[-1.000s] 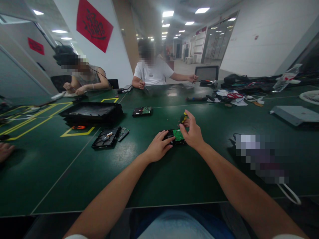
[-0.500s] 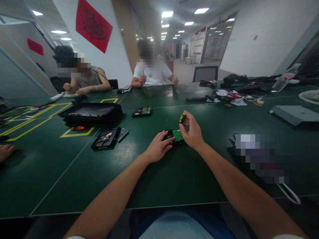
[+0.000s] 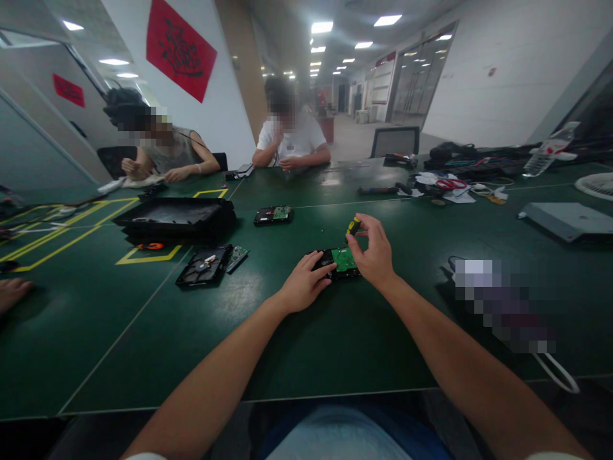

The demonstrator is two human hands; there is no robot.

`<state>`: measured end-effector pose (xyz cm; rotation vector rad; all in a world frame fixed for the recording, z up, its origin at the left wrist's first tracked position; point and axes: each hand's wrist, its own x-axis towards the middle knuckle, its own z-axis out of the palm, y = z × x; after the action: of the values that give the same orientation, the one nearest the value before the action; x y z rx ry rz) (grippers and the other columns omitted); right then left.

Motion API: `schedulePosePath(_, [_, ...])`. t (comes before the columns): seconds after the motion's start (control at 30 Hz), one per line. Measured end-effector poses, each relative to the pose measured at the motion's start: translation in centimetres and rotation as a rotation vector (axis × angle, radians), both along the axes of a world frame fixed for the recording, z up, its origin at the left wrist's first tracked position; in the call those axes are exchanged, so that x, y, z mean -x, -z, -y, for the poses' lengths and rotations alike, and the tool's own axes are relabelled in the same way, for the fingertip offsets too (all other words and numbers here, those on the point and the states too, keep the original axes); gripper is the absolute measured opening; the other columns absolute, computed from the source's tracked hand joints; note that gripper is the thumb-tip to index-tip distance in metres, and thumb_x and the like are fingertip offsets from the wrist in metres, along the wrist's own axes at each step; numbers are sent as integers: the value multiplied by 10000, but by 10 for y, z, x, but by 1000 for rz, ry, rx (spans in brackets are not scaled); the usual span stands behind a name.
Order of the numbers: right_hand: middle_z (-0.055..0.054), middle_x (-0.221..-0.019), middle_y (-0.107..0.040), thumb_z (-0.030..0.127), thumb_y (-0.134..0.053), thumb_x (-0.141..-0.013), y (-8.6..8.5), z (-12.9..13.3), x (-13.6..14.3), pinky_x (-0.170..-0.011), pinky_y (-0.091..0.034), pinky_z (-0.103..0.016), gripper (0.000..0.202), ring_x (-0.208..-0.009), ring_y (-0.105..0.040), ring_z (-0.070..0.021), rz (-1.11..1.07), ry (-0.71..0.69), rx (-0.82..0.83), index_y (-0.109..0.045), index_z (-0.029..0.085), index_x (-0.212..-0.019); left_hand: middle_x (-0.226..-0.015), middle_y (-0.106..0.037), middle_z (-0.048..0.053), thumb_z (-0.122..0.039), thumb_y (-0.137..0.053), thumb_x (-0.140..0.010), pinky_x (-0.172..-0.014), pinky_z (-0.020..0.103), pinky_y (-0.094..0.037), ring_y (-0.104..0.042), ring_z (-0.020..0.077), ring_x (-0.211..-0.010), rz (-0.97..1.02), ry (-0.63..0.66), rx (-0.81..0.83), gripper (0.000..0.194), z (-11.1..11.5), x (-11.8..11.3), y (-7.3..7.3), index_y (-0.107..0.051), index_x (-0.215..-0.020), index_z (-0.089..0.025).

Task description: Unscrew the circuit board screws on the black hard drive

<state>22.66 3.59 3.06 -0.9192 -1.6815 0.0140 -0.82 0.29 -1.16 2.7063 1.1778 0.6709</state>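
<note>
In the head view, a hard drive (image 3: 343, 263) with a green circuit board lies on the dark green table, board side up. My left hand (image 3: 305, 281) is on its left end, fingers bent over the top and thumb by the near edge, holding it. Above the drive's right side, my right hand (image 3: 374, 253) pinches the yellow-and-black handle of a screwdriver (image 3: 354, 225), which tilts slightly. Its shaft is mostly hidden, and whether the tip touches a screw I cannot tell.
Left of my hands lie an opened drive case (image 3: 204, 265) and a loose circuit board (image 3: 236, 259). Farther off are another hard drive (image 3: 272, 215) and a black tray (image 3: 177, 214). A grey metal box (image 3: 565, 220) stands right. Two people sit opposite; another person's hand (image 3: 13, 292) shows far left.
My right hand and the screwdriver have shifted slightly right, and the handle leans more to the right. My left hand and the drive stay put. The person opposite has lowered an arm.
</note>
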Motion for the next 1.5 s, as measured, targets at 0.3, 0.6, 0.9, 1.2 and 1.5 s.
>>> schedulePosePath(0.3, [-115, -1345, -670, 422, -612, -1001, 4, -1, 0, -911, -652, -507, 530, -1001, -734, -263, -31, -3, 73, -452, 307, -1493, -1644, -403, 154, -324, -594, -1035, -1245, 631, -324, -338, 364, -1552, 0, 4, -16, 458, -1, 1, 2, -582, -1490, -272])
schedulePosePath(0.6, [-121, -1344, -645, 329, -616, -985, 6, -1, 2, -933, -651, -524, 630, -1024, -725, -270, 9, -46, 73, -376, 324, -1567, -1661, -381, 138, -338, -572, -1048, -1251, 623, -317, -312, 351, -1566, -10, 1, -4, 458, 0, 1, 1, -568, -1502, -284])
schedulePosePath(0.9, [-124, -1392, -624, 343, -657, -957, 11, -4, 2, -840, -673, -474, 653, -989, -723, -263, -9, -51, 101, -388, 320, -1551, -1654, -394, 138, -326, -574, -1047, -1251, 618, -321, -319, 353, -1563, -1, -8, -5, 448, 1, -1, -1, -579, -1492, -280])
schedulePosePath(1.2, [-123, -1357, -638, 366, -624, -979, 11, -4, 3, -872, -669, -485, 637, -985, -731, -262, -29, -58, 97, -371, 312, -1561, -1652, -391, 145, -335, -578, -1047, -1246, 622, -325, -320, 358, -1562, -16, -7, -8, 460, -1, 0, 1, -565, -1503, -277])
schedulePosePath(1.5, [-132, -1395, -605, 375, -619, -987, 12, -5, 2, -857, -670, -483, 614, -976, -721, -256, -30, -39, 89, -380, 317, -1550, -1653, -385, 155, -330, -582, -1043, -1243, 627, -328, -317, 367, -1561, -18, -4, -18, 460, -1, 1, 1, -571, -1499, -266])
